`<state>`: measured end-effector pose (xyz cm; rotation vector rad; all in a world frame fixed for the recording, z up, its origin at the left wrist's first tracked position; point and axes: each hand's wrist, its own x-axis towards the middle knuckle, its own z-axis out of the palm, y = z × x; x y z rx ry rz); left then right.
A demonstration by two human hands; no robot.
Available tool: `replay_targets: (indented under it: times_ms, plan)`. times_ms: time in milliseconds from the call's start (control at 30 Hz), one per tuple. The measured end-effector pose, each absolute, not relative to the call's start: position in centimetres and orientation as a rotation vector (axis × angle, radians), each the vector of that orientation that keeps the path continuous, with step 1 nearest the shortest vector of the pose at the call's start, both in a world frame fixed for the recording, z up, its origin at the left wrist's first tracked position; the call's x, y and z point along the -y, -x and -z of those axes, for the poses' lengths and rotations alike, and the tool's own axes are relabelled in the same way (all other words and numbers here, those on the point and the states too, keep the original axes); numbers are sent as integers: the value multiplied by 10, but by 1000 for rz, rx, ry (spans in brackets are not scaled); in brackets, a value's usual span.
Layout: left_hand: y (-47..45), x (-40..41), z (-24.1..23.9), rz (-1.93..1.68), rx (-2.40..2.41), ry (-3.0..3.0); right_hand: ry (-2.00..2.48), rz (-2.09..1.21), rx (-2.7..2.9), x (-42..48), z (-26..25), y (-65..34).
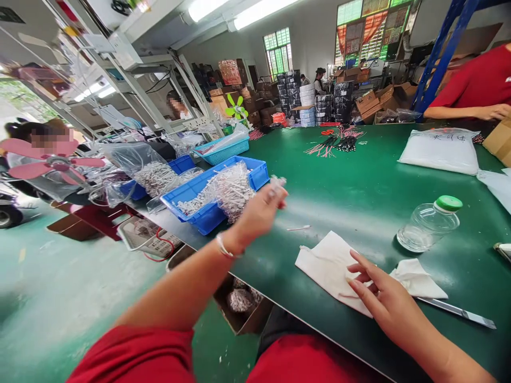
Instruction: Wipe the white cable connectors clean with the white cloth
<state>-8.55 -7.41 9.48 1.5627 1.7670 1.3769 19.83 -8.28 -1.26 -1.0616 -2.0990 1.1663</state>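
Observation:
My left hand (259,210), with a bangle at the wrist, is raised over the table beside a blue tray (199,223). Its fingers are closed on a small clear-whitish piece (278,183), blurred, whose kind I cannot make out. In the tray lie loose small white parts (195,205) and a clear plastic bag (235,191) full of white parts with stems. Fingers apart, my right hand (379,295) hovers at or just above a folded white cloth (325,260); contact is unclear. One thin white-and-pink piece (299,228) lies on the table between the hands.
A clear bottle with a green cap (429,226), a crumpled white cloth (417,279) and a metal blade-like strip (459,311) lie at the right. Farther back are a white package (439,151) and wire bundles (329,143). A co-worker's red sleeve (475,80) shows at the right.

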Motion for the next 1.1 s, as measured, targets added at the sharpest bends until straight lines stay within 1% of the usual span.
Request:
replay_targets:
  times_ms: [67, 133, 200, 233, 300, 367, 400, 467, 567, 700, 900, 1100]
  plan:
    - [134, 66, -118, -1433, -2036, -1349, 1055, -1182, 2119, 80, 15, -198]
    - [170, 63, -132, -1355, -2194, -1271, 1037, -1186, 2142, 78, 17, -197]
    - [190, 67, -135, -1222, -2293, -1364, 1024, -1162, 2151, 78, 17, -195]
    - [193, 70, -132, -1068, -2335, -1494, 1023, -1141, 2147, 78, 16, -194]
    - [188, 76, -118, -618, -2345, -1813, 1031, -1092, 2128, 80, 15, -192]
    - [173, 79, -97, -181, -2228, -2052, 1044, -1049, 2114, 81, 13, -191]
    - [164, 79, -85, -55, -2172, -2109, 1043, -1031, 2123, 80, 13, -191]
    - [147, 77, -63, 77, -2132, -2163, 1026, -1005, 2165, 78, 14, -192]
    - [131, 72, -36, 218, -2144, -2186, 990, -955, 2210, 75, 15, -194]
    - [121, 66, -21, 371, -2173, -2199, 947, -912, 2262, 74, 13, -195]
    - [121, 64, -22, 445, -2181, -2214, 918, -909, 2315, 76, 11, -196]
    - [131, 70, -31, 376, -2241, -2182, 902, -893, 2312, 76, 13, -196]
